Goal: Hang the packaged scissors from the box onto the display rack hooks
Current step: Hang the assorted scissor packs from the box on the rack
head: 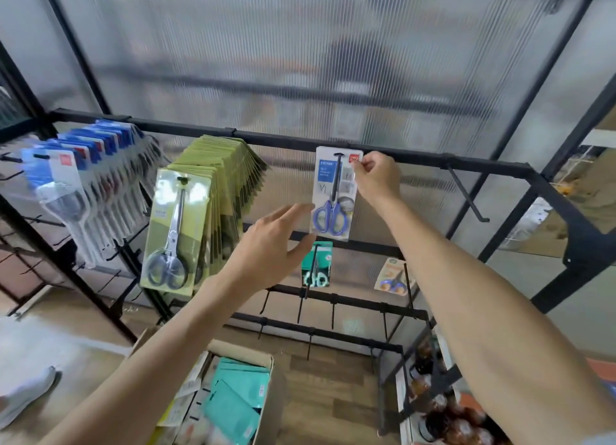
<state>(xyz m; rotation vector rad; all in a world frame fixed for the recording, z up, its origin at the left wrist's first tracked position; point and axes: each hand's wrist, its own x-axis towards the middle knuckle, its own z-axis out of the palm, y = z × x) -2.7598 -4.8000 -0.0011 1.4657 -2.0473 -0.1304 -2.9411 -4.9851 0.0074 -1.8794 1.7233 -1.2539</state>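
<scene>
A white pack of blue-handled scissors (334,191) hangs at the black top rail (273,138) of the display rack, its hang hole on a hook. My right hand (378,176) pinches the pack's upper right corner. My left hand (271,244) is open, fingers spread, with its fingertips at the pack's lower left edge. Below me, an open cardboard box (266,381) holds several teal and white scissor packs (240,401).
A thick row of yellow-green scissor packs (186,224) hangs left of the pack, and blue-carded packs (80,164) hang further left. An empty hook (466,194) juts out at the right. Lower rails carry a teal pack (316,264), an orange pack (395,274) and bare hooks.
</scene>
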